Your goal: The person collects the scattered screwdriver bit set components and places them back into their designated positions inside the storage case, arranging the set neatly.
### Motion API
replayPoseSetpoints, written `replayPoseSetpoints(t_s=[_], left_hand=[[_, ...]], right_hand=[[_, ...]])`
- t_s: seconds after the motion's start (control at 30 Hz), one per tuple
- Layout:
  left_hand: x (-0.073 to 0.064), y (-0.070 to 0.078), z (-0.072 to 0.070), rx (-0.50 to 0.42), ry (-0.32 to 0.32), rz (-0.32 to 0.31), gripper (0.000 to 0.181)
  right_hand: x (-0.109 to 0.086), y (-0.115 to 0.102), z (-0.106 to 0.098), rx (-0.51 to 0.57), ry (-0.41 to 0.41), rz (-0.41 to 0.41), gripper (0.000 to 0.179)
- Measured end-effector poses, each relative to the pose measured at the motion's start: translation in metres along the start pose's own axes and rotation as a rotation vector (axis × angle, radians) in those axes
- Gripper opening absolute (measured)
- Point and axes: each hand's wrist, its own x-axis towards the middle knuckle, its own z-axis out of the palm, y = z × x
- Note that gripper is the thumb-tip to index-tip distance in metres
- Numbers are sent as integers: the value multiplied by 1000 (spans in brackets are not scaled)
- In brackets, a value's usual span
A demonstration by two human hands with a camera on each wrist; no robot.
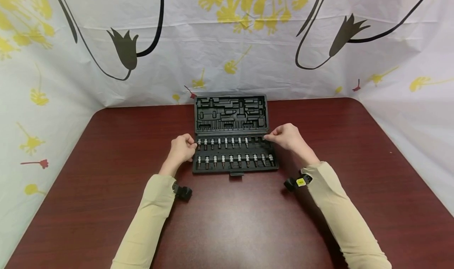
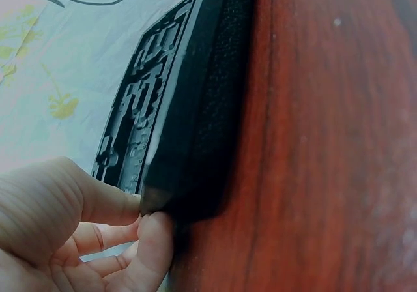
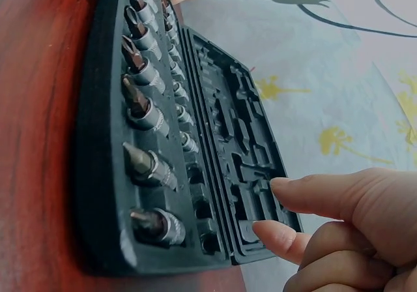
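In the head view, an open black case (image 1: 218, 152) lies on the reddish-brown counter (image 1: 234, 217), between the two hands. The left hand (image 1: 181, 149) has its fingers at the case's left side; the right hand (image 1: 286, 137) reaches over its right side, thumb and forefinger at the far end of the back row. The lid (image 1: 230, 113) is folded back beyond both hands, its inside full of moulded recesses. Between the hands run two rows of silver-collared bits, a back row (image 1: 226, 143) and a front row (image 1: 239, 160); a latch (image 1: 236, 175) juts from the near edge. Nearer the person than the hands are two tan sleeves (image 1: 149, 210), each with a small black camera (image 1: 183, 193) at the wrist. A white patterned cloth (image 1: 198, 52) hangs beyond the hands.

In the left wrist view, the left hand pinches the case's corner between thumb and finger, with the counter alongside.

In the right wrist view, the right hand's thumb and forefinger are spread apart with nothing between them, the other fingers bent. Beside these fingertips are vacant slots (image 3: 203, 208) at the back row's end.
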Motion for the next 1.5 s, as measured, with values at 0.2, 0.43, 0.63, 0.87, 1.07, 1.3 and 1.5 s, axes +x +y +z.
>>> replayPoseSetpoints(t_s=[0.2,0.43,0.63,0.87,1.07,1.3,1.5], left_hand=[[0,0,-1,3,-1,1,7],[0,0,-1,6,-5,-1,6],[-1,1,-1,6,-8,-8,6],[-1,1,-1,9,-17,-7,6],[-1,1,-2,12,-20,-6,6],[-1,0,-2,20,-11,5,6],[-1,0,-1,21,3,14,7]], right_hand=[[-7,5,-3,-8,9,-10,31],[-16,14,-12,-11,19,-25,30],[-26,26,-18,-27,23,-30,31],[-39,42,-23,-66,16,-30,32],[-50,52,-33,-87,-7,-6,33],[-60,66,-43,-126,-11,9,35],[-69,74,-43,-127,-45,32,33]])
